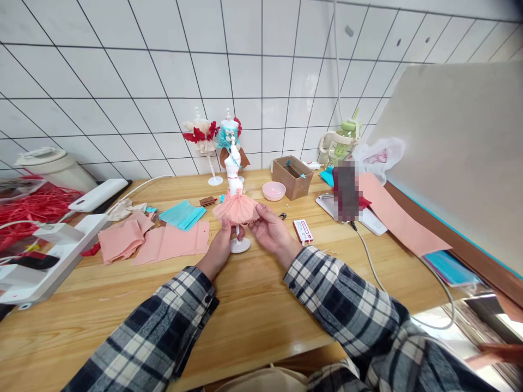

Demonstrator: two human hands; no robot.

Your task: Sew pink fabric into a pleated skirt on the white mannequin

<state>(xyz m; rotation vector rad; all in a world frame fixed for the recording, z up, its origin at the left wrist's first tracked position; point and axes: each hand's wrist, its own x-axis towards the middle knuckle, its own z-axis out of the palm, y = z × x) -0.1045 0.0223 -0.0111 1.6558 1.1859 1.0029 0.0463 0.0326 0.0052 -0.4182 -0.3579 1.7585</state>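
A small white dress-form mannequin stands upright on its round white base in the middle of the table. Around its lower body sits a gathered peach crepe-paper skirt. My left hand is closed at the skirt's lower left edge, thumb in front and fingertips showing behind the stand's pole. On the other side, my right hand pinches the hem between thumb and fingers. Folded peach crepe paper and blue crepe paper lie left of the mannequin.
Two dressed mannequins stand behind, by the tiled wall. A pink bowl, a cardboard box and a small white-and-red box are to the right. A power strip and red shredded paper lie at left.
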